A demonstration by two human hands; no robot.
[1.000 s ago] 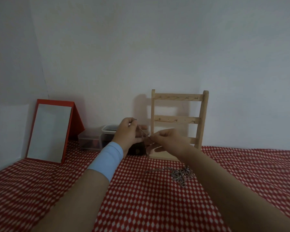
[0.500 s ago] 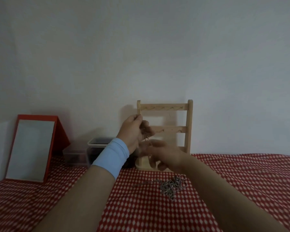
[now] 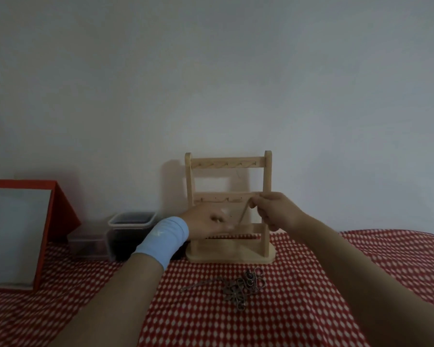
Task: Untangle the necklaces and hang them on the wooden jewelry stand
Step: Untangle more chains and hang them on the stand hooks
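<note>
- Metal chain (image 3: pixel 244 211) stretches between left hand (image 3: pixel 207 221) and right hand (image 3: pixel 273 211), both pinching it.
- Hold it taut; hook it on the stand (image 3: pixel 189 186) rail behind the right hand.

A red-and-white checked cloth (image 3: pixel 311 309) is covering the surface and is carrying a wooden jewelry stand (image 3: pixel 227 163) at the back, tangled necklaces (image 3: pixel 238 289) before it, plastic boxes (image 3: pixel 132 219) and a red-framed mirror (image 3: pixel 15 236) leftward.
</note>
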